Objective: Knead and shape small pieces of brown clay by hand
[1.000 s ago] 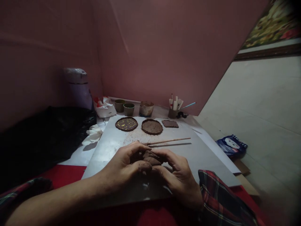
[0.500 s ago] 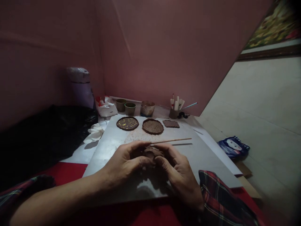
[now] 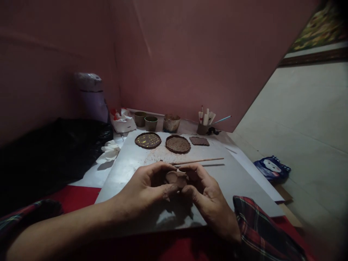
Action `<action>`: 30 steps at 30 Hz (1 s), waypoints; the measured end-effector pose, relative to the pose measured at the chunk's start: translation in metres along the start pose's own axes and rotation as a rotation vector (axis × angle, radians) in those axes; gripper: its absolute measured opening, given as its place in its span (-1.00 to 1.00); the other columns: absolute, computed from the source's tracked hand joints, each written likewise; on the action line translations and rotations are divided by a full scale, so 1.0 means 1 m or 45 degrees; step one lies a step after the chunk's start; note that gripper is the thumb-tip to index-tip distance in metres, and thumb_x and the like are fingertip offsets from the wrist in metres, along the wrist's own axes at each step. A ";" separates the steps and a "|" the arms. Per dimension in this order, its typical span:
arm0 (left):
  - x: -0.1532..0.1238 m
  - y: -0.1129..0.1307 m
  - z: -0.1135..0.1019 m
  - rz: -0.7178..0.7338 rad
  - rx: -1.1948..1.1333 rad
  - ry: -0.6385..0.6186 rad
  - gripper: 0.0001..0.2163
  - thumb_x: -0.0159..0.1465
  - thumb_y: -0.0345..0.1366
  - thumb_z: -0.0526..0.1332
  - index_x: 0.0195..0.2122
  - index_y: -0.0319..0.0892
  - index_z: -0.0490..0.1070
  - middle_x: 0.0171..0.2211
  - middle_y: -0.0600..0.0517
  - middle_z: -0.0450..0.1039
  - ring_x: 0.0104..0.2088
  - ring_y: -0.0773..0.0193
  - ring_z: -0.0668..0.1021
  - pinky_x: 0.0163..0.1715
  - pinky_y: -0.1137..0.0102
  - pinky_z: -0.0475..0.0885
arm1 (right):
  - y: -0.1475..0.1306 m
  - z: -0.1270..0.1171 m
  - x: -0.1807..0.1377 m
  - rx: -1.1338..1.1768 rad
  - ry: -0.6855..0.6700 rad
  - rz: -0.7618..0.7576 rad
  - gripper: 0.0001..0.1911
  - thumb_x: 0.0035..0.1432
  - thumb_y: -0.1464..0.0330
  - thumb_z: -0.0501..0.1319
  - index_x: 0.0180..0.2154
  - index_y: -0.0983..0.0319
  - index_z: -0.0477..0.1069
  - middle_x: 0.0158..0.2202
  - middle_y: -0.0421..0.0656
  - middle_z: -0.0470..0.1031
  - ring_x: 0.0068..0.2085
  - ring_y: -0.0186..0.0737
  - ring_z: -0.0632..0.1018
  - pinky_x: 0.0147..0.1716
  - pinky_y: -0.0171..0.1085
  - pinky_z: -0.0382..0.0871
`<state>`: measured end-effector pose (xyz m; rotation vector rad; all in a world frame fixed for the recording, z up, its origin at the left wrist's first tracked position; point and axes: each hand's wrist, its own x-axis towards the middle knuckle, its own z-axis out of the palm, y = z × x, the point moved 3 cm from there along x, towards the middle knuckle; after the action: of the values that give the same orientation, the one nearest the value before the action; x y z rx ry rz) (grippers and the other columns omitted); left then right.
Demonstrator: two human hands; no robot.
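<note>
A lump of brown clay (image 3: pixel 177 178) is held between both hands above the near half of a grey board (image 3: pixel 127 174). My left hand (image 3: pixel 152 186) curls round its left side, thumb pressed on the near face. From the right, my right hand (image 3: pixel 206 192) grips the same lump with thumb and fingers. Dark clay smears cover the thumbs. Just beyond the fingertips lies a thin wooden stick (image 3: pixel 201 160). Farther back on the board are a round clay disc with yellow specks (image 3: pixel 148 140), a plain round clay disc (image 3: pixel 178 144) and a small flat clay slab (image 3: pixel 199 141).
Two small cups (image 3: pixel 151 123), a clay-smeared pot (image 3: pixel 171 123) and a holder with pens and brushes (image 3: pixel 203 128) line the back. Crumpled tissue (image 3: pixel 108 152) and a black plastic bag (image 3: pixel 54 156) lie left. A blue packet (image 3: pixel 272 169) sits right. A pink wall rises behind.
Both hands still hold the clay lump. It has turned slightly, showing a smoother, paler face, and the fingers have opened a little around it. The view has shifted slightly.
</note>
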<state>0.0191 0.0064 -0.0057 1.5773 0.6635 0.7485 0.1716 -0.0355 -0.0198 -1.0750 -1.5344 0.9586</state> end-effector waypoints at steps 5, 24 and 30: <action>0.000 -0.001 -0.002 -0.107 -0.135 0.047 -0.76 0.15 -0.43 0.26 -0.13 -0.24 0.46 -0.21 -0.05 0.51 -0.35 0.29 0.50 -0.36 0.44 0.39 | -0.001 0.002 -0.001 -0.085 0.022 -0.003 -0.65 0.08 0.41 0.30 -0.07 0.11 0.33 -0.17 -0.23 0.53 -0.16 -0.25 0.56 -0.20 -0.34 0.42; 0.001 -0.010 -0.005 -0.094 -0.290 0.015 -0.90 0.18 -0.33 0.28 -0.32 -0.25 0.51 -0.35 0.00 0.49 -0.39 0.33 0.49 -0.41 0.48 0.39 | 0.002 0.000 0.000 -0.082 0.117 -0.076 -0.92 0.15 0.37 0.25 -0.27 0.14 0.50 -0.34 -0.23 0.56 -0.30 -0.27 0.56 -0.31 -0.35 0.44; 0.004 -0.006 -0.006 -0.188 -0.358 0.021 -0.54 0.18 -0.14 0.27 0.06 -0.23 0.33 -0.46 0.01 0.52 -0.56 0.33 0.52 -0.50 0.45 0.40 | -0.001 -0.002 0.001 -0.027 0.169 -0.188 -0.83 0.20 0.43 0.21 -0.19 0.07 0.47 -0.22 -0.23 0.53 -0.19 -0.28 0.55 -0.20 -0.33 0.43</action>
<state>0.0172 0.0136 -0.0106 1.2536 0.6488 0.7121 0.1735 -0.0343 -0.0183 -1.0051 -1.4953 0.7567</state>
